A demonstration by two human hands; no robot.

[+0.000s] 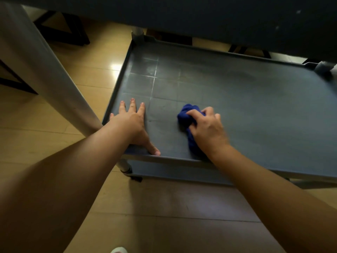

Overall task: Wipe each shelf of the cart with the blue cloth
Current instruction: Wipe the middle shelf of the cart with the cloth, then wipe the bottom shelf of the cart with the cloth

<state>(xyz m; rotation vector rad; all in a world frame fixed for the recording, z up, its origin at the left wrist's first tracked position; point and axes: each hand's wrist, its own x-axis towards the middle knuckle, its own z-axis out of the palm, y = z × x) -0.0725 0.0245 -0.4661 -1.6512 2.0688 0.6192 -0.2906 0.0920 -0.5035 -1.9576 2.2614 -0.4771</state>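
A grey cart shelf point(255, 99) with a raised rim fills the middle and right of the head view. My right hand point(207, 128) presses a bunched blue cloth point(187, 115) onto the shelf near its front edge, fingers curled over it. My left hand point(133, 123) lies flat on the shelf's front left corner, fingers spread and thumb along the front rim, holding nothing. Pale scuff lines mark the shelf's far left part. A lower shelf point(175, 172) shows just under the front rim.
The dark underside of an upper shelf point(218, 19) overhangs the top of the view. A metal cart post point(42, 70) slants down at the left, another post point(137, 36) stands at the back corner. Tan floor tiles point(87, 73) and dark furniture legs point(62, 30) lie beyond.
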